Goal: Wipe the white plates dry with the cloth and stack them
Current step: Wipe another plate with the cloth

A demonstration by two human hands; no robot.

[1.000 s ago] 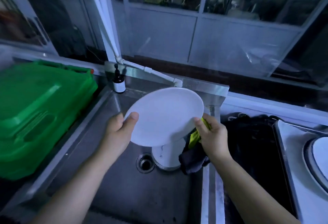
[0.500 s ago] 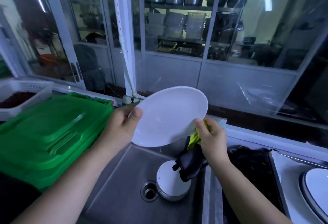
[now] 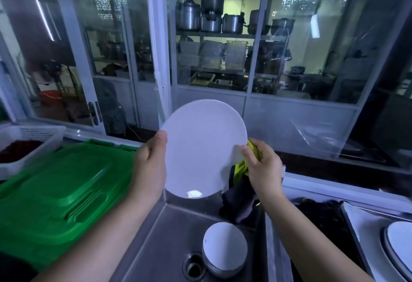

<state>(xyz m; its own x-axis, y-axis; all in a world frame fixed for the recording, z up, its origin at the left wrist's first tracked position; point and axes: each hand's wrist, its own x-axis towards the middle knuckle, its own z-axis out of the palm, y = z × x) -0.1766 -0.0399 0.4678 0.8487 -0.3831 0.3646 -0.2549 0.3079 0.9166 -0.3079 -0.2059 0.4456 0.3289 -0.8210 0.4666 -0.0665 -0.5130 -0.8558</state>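
The round white plate has lifted and tipped more upright over the steel sink. The left hand grips its nine-o'clock rim, thumb on the face. The right hand pinches the yellow-and-grey cloth against its four-o'clock edge. Stacked white plates sit below, at six o'clock.

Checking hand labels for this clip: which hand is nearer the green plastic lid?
Left. The left hand grips the rim of the white plate close beside the green plastic lid. The right hand, pinching the yellow-green cloth, is beyond the plate, farther away.
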